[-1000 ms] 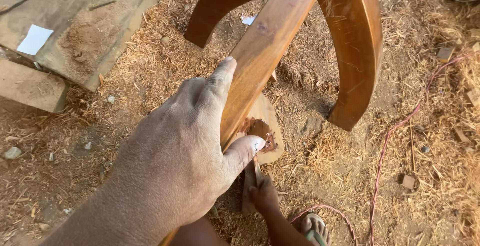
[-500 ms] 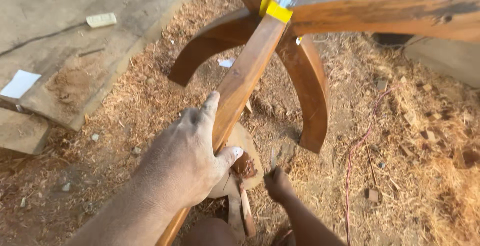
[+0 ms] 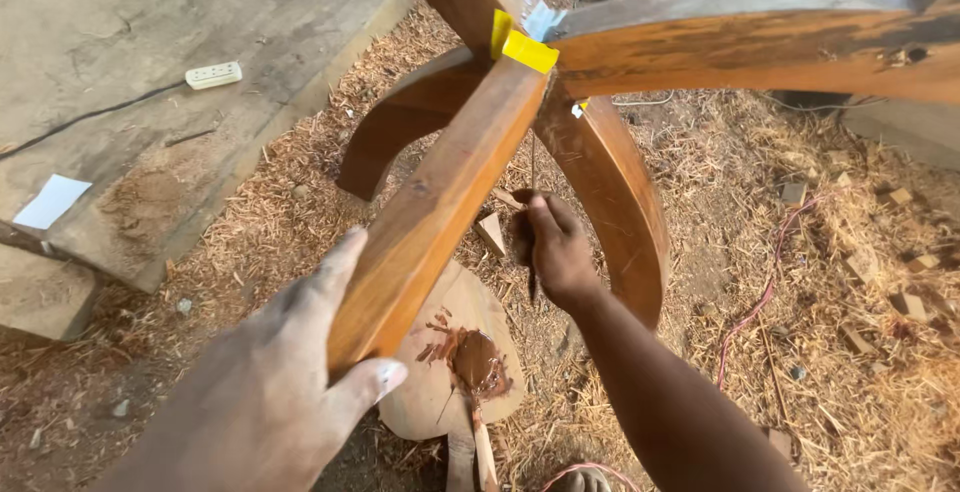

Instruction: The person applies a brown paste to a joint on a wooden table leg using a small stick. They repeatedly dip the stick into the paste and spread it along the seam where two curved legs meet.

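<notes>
Two hands work at one wooden frame (image 3: pixel 440 202): left hand (image 3: pixel 270 402) clamped on its beam, right hand (image 3: pixel 555 247) beneath, fingers closed around one thin blade (image 3: pixel 532 187). Below the beam lies one putty-smeared board (image 3: pixel 455 372); one extension socket (image 3: pixel 213 75) sits far left.

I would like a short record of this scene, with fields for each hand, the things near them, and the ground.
Left hand: grips the straight brown wooden beam from its left side, thumb under its lower end.
Right hand: holds a thin dark tool, upright, below the joint.
Joint: strip of yellow tape where the beam meets the curved wooden legs.
Below: round wooden board with a blob of brown paste.
Ground: wood shavings, a thin red cord.
Left side: grey slab with a white power strip.
</notes>
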